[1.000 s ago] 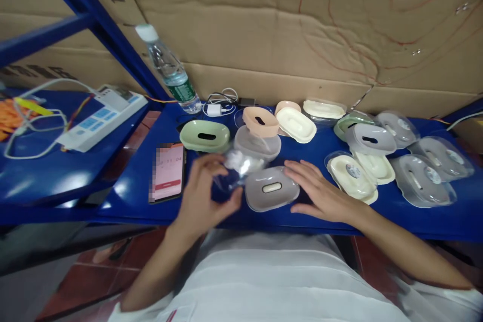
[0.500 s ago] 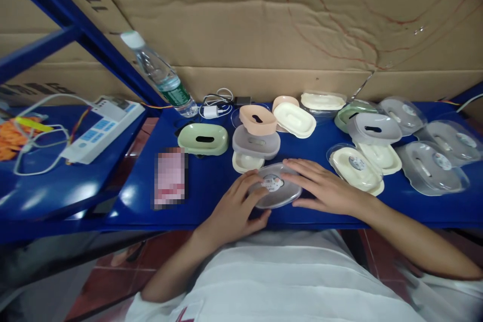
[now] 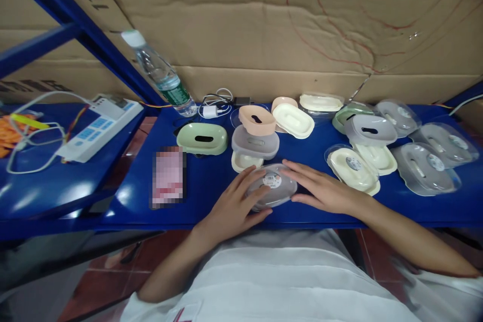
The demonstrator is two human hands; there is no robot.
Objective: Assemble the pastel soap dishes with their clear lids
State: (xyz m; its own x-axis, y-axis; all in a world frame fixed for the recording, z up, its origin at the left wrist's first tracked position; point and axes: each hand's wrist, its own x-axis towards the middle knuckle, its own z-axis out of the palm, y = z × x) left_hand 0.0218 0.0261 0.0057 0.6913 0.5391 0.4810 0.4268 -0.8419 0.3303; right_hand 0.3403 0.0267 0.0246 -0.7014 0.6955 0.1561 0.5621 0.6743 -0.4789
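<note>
A grey oval dish [image 3: 278, 194] with a clear cover and a round label lies near the table's front edge, between my two hands. My left hand [image 3: 236, 206] grips its left side, fingers over the top and thumb along the front edge. On the right side, my right hand [image 3: 319, 186] holds the rim with its fingers. Just behind stand a cream dish [image 3: 246, 161], a grey dish [image 3: 255, 143] and a peach dish [image 3: 257, 121], overlapping one another. The green dish [image 3: 202, 139] is to their left.
Several cream and grey dishes, some under clear covers [image 3: 429, 168], stand on the right of the blue table [image 3: 211, 186]. A water bottle [image 3: 166, 80], a white charger [image 3: 210, 111] and a blurred pink item [image 3: 168, 176] are on the left. Farther left lies a power strip [image 3: 100, 131].
The covered grey dish has shifted slightly left and turned a little between my hands. Both hands have stayed on it, with my right hand moving slightly left.
</note>
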